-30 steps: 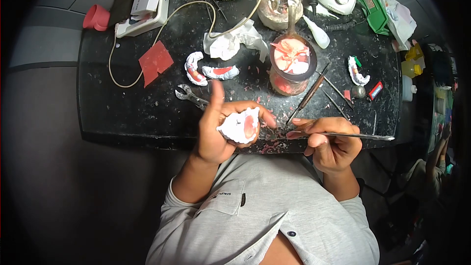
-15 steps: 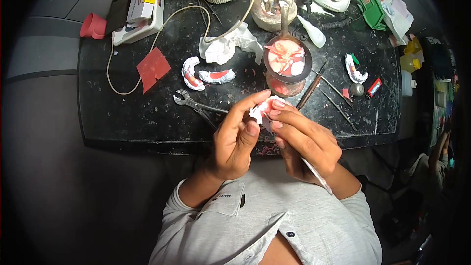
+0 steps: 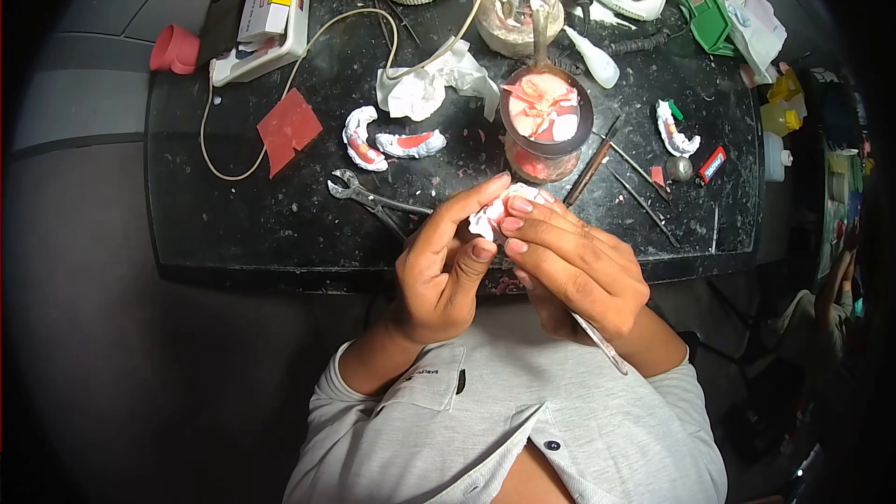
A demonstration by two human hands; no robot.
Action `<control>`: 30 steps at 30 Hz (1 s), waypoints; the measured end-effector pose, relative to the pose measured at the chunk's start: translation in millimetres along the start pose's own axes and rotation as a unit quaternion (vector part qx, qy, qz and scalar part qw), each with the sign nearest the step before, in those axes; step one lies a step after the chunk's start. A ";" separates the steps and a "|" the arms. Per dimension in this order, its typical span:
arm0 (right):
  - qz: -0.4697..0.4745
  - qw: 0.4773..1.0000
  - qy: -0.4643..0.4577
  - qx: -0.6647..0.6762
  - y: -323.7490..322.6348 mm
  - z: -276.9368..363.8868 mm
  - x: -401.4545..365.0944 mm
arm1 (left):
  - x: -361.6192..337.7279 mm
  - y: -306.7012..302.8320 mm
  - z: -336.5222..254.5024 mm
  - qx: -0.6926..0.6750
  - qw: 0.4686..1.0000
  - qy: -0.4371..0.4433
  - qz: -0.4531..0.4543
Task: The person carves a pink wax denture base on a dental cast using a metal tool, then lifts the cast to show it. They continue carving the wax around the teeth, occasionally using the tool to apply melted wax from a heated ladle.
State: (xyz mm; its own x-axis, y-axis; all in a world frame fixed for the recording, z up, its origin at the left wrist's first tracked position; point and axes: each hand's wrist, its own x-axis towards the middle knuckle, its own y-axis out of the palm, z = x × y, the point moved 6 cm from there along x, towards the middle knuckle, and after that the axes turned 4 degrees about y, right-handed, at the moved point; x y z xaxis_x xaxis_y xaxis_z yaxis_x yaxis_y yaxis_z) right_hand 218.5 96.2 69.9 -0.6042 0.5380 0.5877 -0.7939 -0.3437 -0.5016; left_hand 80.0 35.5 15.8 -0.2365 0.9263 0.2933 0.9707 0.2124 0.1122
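Note:
Between the fingertips of my left hand [image 3: 441, 271] is a small white plaster dental piece [image 3: 483, 222] with pink wax on it. My right hand [image 3: 588, 271] grips a slim metal carving tool [image 3: 602, 347], whose handle sticks out below the palm; its working end is hidden behind the fingers. Right fingertips also press against the plaster piece. Just beyond the hands, a pan [image 3: 509, 117] holding pink and white wax rests over a glass jar [image 3: 541, 163]. Pliers [image 3: 369, 201] lie left of my left hand.
Two similar dental pieces [image 3: 362, 140] lie at left, near crumpled tissue [image 3: 425, 89] and a pink wax sheet [image 3: 289, 131]. Another arch [image 3: 674, 133] sits right, by thin tools [image 3: 644, 210] and a small red packet [image 3: 712, 165]. A cable [image 3: 322, 33] loops across the black table [image 3: 233, 233].
My hands have shifted slightly left with the plaster piece. The right fingers now lie further over it, and the tool handle has dipped a little.

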 end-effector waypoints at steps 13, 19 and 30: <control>0.037 0.999 -0.020 0.003 -1.6 -1.2 1.0 | -1.7 -2.9 -0.3 0.011 0.999 -0.045 -0.020; 0.036 0.999 -0.033 0.000 -1.3 -1.6 1.0 | -0.7 -3.6 -2.7 0.023 0.998 -0.056 -0.032; 0.034 0.999 -0.025 0.010 -2.8 -2.2 0.1 | -0.9 -8.3 -4.0 0.094 0.993 -0.070 -0.023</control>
State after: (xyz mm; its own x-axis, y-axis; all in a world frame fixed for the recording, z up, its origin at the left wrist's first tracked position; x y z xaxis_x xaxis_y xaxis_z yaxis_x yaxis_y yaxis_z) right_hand 220.9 99.0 69.9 -0.6586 0.4735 0.5848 -0.7522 -0.3930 -0.5289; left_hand 72.0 31.6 18.4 -0.2848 0.9460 0.1546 0.9531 0.2968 -0.0600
